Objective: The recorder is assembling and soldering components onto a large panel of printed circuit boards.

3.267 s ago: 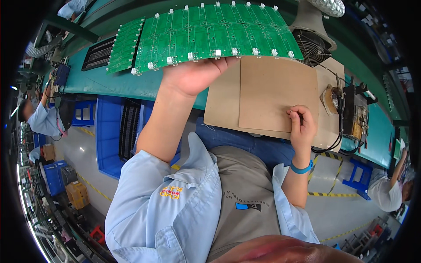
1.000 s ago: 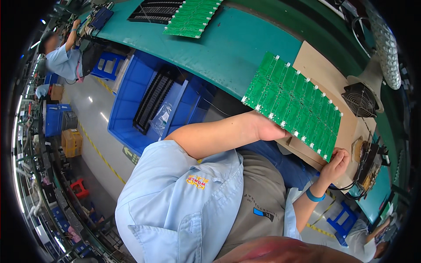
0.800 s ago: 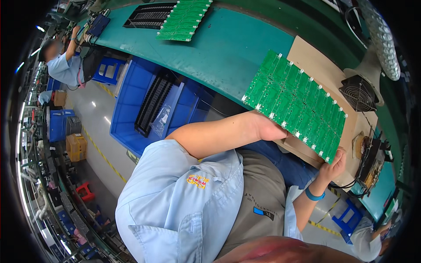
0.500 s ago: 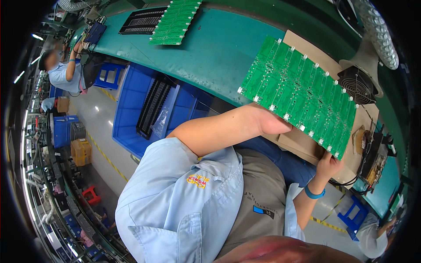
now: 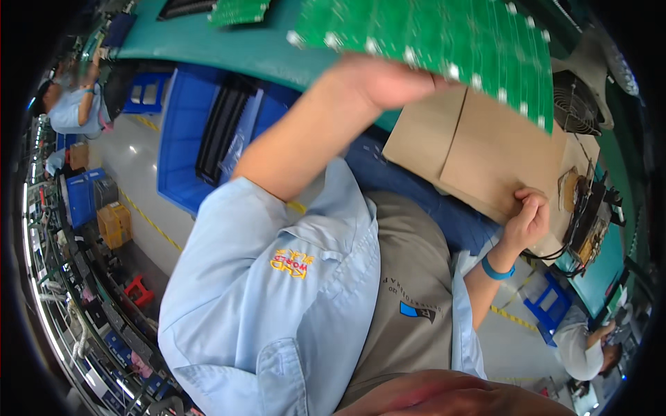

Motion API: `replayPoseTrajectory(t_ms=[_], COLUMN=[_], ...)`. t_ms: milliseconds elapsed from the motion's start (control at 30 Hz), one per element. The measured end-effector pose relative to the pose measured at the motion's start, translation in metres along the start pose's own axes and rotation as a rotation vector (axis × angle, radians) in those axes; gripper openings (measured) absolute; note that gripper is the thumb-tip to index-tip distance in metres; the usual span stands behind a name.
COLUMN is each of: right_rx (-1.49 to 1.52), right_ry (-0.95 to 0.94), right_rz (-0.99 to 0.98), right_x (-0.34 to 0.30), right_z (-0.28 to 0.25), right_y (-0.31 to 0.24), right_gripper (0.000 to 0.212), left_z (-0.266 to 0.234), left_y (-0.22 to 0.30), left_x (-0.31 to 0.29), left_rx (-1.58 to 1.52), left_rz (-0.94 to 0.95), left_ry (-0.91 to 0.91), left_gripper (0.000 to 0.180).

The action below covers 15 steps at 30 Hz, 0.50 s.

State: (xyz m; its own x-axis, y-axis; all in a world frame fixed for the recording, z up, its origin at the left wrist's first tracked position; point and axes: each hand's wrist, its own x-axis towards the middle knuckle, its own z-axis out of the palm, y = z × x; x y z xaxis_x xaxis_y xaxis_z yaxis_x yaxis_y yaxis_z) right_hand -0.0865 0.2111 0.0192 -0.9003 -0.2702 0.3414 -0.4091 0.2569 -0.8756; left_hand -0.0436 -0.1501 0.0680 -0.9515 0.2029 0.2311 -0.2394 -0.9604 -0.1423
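Note:
A large green circuit board panel (image 5: 444,41), with rows of small white parts along its edges, is held up by my left hand (image 5: 388,80). That hand's fingers go under the panel's near edge and are partly hidden. The panel is blurred and its far edge runs out of the picture. Apart from it, my right hand (image 5: 531,216) has curled fingers with nothing in them. It hovers over or rests at the near right edge of a brown cardboard sheet (image 5: 496,149); I cannot tell which.
A green worktable (image 5: 201,38) carries another green board panel (image 5: 239,11). Left of my legs stands a blue bin (image 5: 173,139) with a black rack (image 5: 222,128). At the right are a fan (image 5: 574,104) and cables. A co-worker (image 5: 76,107) sits far left.
My right hand has let go of the panel. My left hand has carried the panel away from my body and leftward, uncovering more cardboard. The whole view has shifted somewhat.

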Motion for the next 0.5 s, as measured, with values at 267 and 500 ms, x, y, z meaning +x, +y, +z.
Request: replayPoseTrajectory(t_ms=[267,500], right_rx=[-0.11,-0.13], right_ry=[0.077,-0.03], right_rz=[0.114,0.118], right_x=[0.009,0.005], right_z=[0.008,0.057], right_y=[-0.011,-0.047], right_gripper=[0.019,0.013], left_z=[0.02,0.039], left_y=[0.02,0.038], left_x=[-0.03,-0.074], left_rx=[0.486,0.754], left_rz=[0.201,0.489], left_ry=[0.043,0.259], left_gripper=[0.051,0.046])
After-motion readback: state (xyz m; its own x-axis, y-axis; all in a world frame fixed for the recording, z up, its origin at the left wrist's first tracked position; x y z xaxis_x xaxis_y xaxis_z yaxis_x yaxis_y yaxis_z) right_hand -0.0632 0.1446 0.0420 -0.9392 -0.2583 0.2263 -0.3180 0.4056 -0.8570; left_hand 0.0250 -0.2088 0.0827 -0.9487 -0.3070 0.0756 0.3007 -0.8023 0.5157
